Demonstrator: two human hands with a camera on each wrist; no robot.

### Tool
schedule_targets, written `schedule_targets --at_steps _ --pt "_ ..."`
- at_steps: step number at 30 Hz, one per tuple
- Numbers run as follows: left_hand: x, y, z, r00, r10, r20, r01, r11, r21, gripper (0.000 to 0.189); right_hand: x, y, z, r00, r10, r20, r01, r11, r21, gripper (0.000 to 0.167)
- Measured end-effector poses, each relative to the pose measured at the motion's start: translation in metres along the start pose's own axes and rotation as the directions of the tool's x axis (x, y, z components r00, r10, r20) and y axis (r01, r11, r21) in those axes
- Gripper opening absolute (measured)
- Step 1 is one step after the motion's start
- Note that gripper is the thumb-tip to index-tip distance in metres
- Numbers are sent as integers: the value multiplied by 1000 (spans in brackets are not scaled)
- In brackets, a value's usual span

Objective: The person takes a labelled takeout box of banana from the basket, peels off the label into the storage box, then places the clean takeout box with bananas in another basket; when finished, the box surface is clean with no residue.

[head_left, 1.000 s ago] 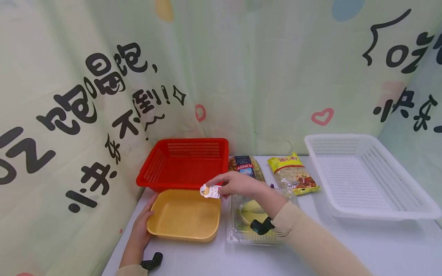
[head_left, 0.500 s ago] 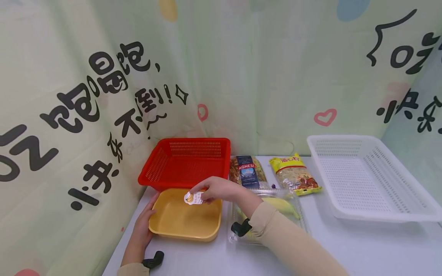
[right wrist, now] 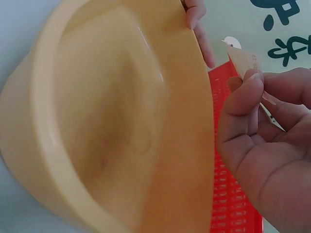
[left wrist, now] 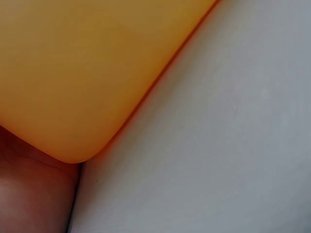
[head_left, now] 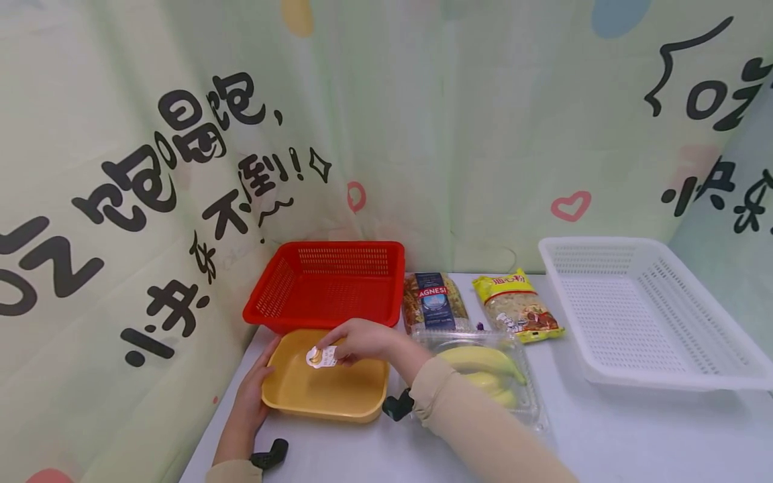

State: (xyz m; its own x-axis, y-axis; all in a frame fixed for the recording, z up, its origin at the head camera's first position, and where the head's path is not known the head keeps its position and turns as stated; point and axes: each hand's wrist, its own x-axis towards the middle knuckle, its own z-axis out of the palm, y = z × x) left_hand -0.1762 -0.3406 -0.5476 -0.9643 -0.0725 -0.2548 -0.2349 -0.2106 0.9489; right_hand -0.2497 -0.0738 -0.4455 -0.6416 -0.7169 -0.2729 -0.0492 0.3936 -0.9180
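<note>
A small white card with a banana picture is pinched between the thumb and fingers of my right hand. The card is over the yellow plastic basin, whose inside holds nothing. In the right wrist view the card appears edge-on beyond the basin's rim. My left hand grips the basin at its left side, thumb over the rim and fingers along the outer wall. Up close in the left wrist view, the basin's wall hides most of that hand.
Behind the basin stands a red basket. Bananas lie in a clear plastic box under my right forearm. Farther back are an AGNESI pasta pack and a yellow food bag. A white basket occupies the right.
My right hand has moved left with the card, from the basin's right rim to over its middle. The bananas are less covered by the arm. My left hand stays on the basin.
</note>
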Motion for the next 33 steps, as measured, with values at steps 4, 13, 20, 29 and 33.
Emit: schedule_targets --at_steps 4,13,20,29,33 --pt "-1 0 0 1000 0 -3 0 1000 4 57 9 0 4 1000 -5 13 5 1000 4 29" --pt "1 0 1 1000 -4 -5 4 1000 4 58 26 4 15 999 22 37 -20 999 -38 31" --pt "0 0 0 1000 2 2 -2 1000 -3 58 34 6 22 998 52 46 -49 997 -65 30" --pt "-1 -1 0 1000 7 11 -7 1000 -21 59 43 8 30 996 79 40 -75 992 -102 30" --pt "0 -2 -1 1000 12 17 -11 1000 -25 59 47 9 33 995 94 27 -90 988 -126 30"
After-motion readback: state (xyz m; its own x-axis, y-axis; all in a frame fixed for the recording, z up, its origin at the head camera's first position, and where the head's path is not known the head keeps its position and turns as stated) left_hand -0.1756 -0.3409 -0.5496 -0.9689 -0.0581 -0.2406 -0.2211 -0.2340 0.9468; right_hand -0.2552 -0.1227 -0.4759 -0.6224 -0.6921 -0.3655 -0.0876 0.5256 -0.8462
